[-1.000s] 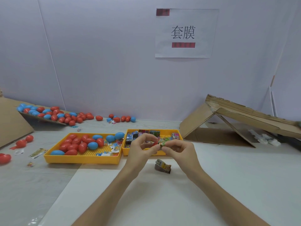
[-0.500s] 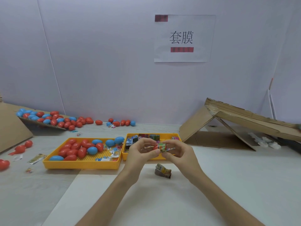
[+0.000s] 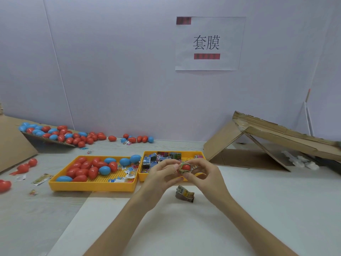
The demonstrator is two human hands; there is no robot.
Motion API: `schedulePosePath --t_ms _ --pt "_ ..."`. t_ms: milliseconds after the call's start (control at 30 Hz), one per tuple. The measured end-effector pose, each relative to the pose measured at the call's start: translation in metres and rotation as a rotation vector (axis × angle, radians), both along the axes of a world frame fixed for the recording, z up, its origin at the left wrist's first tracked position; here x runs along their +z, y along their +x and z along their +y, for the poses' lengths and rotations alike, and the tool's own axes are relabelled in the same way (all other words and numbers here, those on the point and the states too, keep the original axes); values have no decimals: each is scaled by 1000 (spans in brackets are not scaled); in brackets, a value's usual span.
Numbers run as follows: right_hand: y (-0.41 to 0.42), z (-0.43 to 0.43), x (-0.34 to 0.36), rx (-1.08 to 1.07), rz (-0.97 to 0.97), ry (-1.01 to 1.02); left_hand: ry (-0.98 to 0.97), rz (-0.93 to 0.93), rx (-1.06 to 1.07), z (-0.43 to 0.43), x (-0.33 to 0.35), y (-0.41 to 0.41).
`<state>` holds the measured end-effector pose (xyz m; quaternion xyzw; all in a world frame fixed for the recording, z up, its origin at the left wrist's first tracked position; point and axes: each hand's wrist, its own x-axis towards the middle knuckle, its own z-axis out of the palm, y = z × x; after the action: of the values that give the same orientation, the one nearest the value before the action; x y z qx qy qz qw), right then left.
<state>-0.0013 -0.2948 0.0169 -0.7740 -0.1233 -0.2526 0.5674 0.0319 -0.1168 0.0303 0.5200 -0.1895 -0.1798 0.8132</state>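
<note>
Left hand (image 3: 162,177): fingers curled, thumb and fingertips pinching the left side of the film sleeve (image 3: 181,171).
Right hand (image 3: 204,174): curled the same way, pinching the sleeve's right side; the two hands are close together, nearly touching.
Red egg (image 3: 186,167): held above the desk between both hands, just in front of the right tray, with its red end poking out of the sleeve.
Handling, egg: probably a light, hollow, rigid plastic shell that is smooth and rounded, so it is likely to squirt out if squeezed at the tips; better to hold it across the widest part.
Handling, sleeve: thin, soft printed film that creases and probably tears easily; grip it at the open rim and pull evenly.
Spare sleeve (image 3: 184,194): lies crumpled on the desk (image 3: 258,209), just near of the hands.
Right tray (image 3: 201,154): yellow, holds more printed sleeves.
Left tray (image 3: 92,188): yellow, holds red and blue eggs (image 3: 86,167).
Far left: loose eggs (image 3: 73,137) along the wall.
Far right: cardboard ramp (image 3: 276,133).
</note>
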Motion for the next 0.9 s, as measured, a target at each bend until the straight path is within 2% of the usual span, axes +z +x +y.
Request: schedulePosePath --t_ms 200,900 --pt "-4 3 -1 -71 -114 -202 68 5 21 -4 -1 -3" --pt "-3 6 -2 -8 -100 -196 -55 56 -83 -3 -2 1"
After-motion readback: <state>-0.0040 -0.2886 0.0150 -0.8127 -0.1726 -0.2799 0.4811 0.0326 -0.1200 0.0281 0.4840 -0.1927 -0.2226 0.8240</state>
